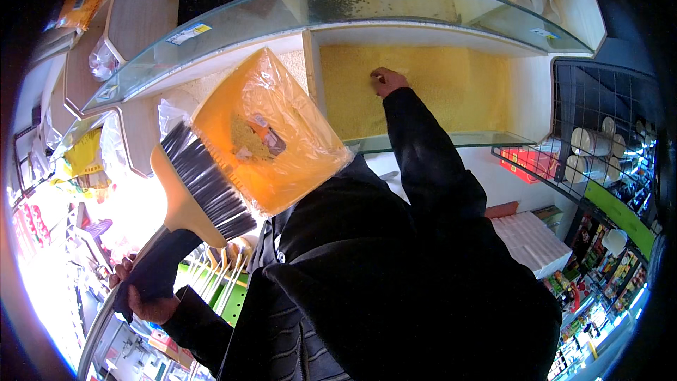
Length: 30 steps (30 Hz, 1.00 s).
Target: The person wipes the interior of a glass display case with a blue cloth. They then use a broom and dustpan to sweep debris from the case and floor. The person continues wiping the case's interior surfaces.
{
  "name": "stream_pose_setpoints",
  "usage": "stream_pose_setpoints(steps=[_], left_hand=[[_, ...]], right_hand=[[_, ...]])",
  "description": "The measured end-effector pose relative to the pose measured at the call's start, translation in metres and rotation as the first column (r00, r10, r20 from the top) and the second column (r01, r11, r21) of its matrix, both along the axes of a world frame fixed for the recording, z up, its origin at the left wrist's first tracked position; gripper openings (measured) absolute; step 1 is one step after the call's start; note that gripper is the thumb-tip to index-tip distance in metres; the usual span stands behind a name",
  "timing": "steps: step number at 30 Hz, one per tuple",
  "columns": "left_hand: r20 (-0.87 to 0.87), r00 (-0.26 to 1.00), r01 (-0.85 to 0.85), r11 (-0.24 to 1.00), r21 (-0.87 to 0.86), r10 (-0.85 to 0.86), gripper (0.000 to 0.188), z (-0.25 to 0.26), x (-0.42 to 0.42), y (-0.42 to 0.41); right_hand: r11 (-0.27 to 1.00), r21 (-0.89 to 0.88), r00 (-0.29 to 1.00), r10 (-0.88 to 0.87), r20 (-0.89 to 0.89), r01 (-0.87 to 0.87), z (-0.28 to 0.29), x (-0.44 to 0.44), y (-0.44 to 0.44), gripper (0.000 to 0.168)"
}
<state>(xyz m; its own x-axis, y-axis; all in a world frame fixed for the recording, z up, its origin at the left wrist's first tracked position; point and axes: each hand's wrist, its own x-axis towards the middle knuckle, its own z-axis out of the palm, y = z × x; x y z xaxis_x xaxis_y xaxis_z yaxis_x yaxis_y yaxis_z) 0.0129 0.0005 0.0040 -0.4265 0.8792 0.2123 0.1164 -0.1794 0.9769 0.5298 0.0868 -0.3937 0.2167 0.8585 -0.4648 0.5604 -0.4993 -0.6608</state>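
Observation:
My left hand (151, 304), at the lower left, is closed around a metal pole and a dark cloth. On the pole is a broom head (195, 190) with black bristles and a cream-coloured body. Its bristles touch an orange dustpan (301, 153) wrapped in clear plastic. Yellow grains (246, 137) and a small orange and dark packet (268, 135) show in the pan. What supports the pan is hidden. My right hand (390, 82) reaches into a wooden bin of fine yellow grain (449, 90), its fingers curled at the grain. Whether they pinch anything is unclear.
A curved glass shelf edge (338, 5) with labels runs above the bin. A wooden divider (313, 69) separates it from a bin of pale grain. At right are a wire rack (582, 90), jars and a white stack of packages (529, 238). Bright shop goods fill the left.

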Motion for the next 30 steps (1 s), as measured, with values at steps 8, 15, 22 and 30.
stream_pose_setpoints(steps=[8,15,22,30], left_hand=[[0.000,0.998,0.066,0.998,0.015,-0.066,0.054,-0.005,-0.011,0.000],[0.029,0.999,0.035,0.999,-0.003,-0.035,0.054,-0.003,-0.007,-0.002],[0.041,0.999,0.004,1.000,-0.006,-0.004,0.058,-0.002,-0.006,-0.001],[0.164,0.985,0.061,0.996,-0.069,-0.049,0.043,0.003,-0.005,-0.003]], right_hand=[[0.999,-0.033,0.985,0.031,0.172,-0.025,0.034,-0.047,0.015,0.032],[0.997,-0.067,0.979,-0.029,0.201,0.043,0.025,-0.044,0.013,0.027],[0.954,0.194,0.957,-0.258,0.130,0.230,0.029,-0.023,0.039,0.024],[0.707,0.646,0.895,0.041,-0.444,0.288,0.186,-0.100,0.018,0.017]])
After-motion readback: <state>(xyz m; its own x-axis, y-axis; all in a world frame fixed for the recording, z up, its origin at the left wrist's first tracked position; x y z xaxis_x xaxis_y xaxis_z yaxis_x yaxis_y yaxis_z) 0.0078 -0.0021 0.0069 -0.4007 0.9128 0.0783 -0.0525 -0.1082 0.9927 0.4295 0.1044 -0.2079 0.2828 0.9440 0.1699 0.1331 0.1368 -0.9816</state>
